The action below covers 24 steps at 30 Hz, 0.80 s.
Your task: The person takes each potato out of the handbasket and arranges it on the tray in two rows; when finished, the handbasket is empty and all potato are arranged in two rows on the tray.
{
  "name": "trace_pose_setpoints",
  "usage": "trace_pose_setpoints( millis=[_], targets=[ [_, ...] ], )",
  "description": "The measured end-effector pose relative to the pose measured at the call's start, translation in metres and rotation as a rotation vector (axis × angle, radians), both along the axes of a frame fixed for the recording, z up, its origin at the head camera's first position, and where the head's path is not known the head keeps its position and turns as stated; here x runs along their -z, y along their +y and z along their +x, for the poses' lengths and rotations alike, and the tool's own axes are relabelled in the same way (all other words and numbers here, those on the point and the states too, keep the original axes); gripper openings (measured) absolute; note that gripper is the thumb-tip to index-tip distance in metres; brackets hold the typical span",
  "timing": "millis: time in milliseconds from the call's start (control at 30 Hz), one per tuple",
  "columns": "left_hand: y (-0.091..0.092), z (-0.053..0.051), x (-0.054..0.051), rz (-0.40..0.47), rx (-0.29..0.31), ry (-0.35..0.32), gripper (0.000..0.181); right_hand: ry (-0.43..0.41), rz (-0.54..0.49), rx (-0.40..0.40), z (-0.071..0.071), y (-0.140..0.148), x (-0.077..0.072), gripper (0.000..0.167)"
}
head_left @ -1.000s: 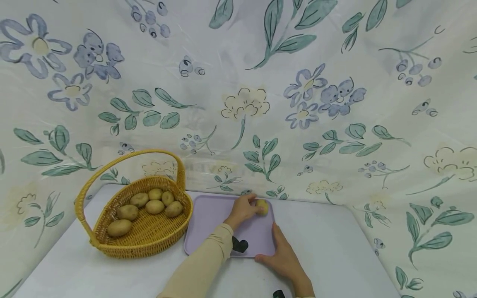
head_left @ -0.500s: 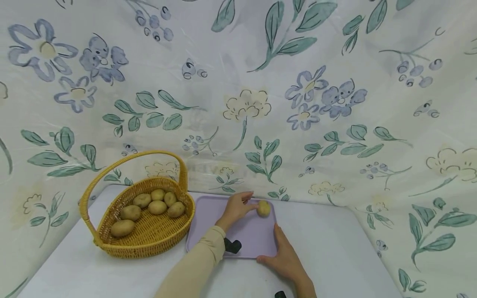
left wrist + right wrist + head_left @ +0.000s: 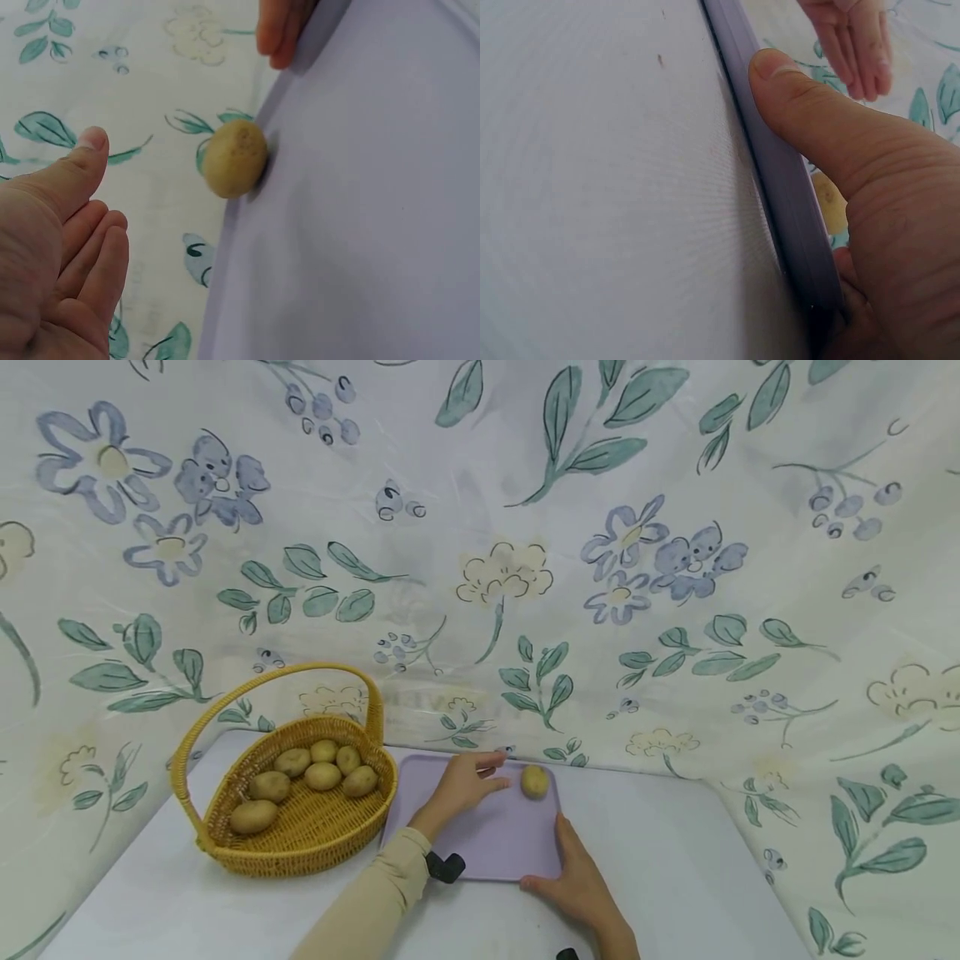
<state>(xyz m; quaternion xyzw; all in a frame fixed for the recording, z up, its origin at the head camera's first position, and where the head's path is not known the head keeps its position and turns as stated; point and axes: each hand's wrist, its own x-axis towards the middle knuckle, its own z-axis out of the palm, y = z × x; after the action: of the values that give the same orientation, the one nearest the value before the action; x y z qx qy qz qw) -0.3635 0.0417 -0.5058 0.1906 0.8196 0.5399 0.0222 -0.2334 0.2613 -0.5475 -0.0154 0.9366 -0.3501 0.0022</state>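
Observation:
A single potato (image 3: pixel 535 782) lies in the far right corner of the lilac tray (image 3: pixel 495 843). My left hand (image 3: pixel 461 787) hovers over the tray to the left of this potato, apart from it, with thumb and fingers spread and nothing between them. In the left wrist view, a gap separates the left hand (image 3: pixel 67 255) from the potato (image 3: pixel 236 159). My right hand (image 3: pixel 577 881) holds the tray's near right corner. Its thumb (image 3: pixel 810 97) presses along the front rim, while the other fingers lie at the right side, partly hidden in the right wrist view.
Left of the tray stands a yellow wicker basket (image 3: pixel 300 863) with a tall arched handle, holding several potatoes (image 3: pixel 291 762) towards its back and left. Both rest on a white table (image 3: pixel 660 852). A floral cloth (image 3: pixel 420 610) hangs behind the table.
My left hand has let go of the potato and drawn back to the left. The potato stays in the tray's corner. My right hand keeps its place on the tray.

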Motion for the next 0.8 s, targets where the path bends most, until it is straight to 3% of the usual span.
trace_pose_setpoints(
  millis=[200,433,633,800],
  targets=[
    [-0.012,0.013,-0.015,-0.059,0.004,0.019,0.048,0.000,-0.004,-0.010,0.001,-0.001,-0.001,0.130],
    [-0.034,0.030,-0.035,-0.037,0.003,0.060,0.049,0.014,0.002,-0.014,0.000,0.000,0.001,0.129],
    [-0.061,0.043,-0.053,-0.018,-0.039,0.109,0.046,0.012,0.013,-0.013,0.001,-0.001,-0.001,0.130],
    [-0.082,0.048,-0.059,-0.014,-0.100,0.139,0.046,0.011,0.019,-0.012,0.002,-0.002,-0.002,0.129]
  ],
)
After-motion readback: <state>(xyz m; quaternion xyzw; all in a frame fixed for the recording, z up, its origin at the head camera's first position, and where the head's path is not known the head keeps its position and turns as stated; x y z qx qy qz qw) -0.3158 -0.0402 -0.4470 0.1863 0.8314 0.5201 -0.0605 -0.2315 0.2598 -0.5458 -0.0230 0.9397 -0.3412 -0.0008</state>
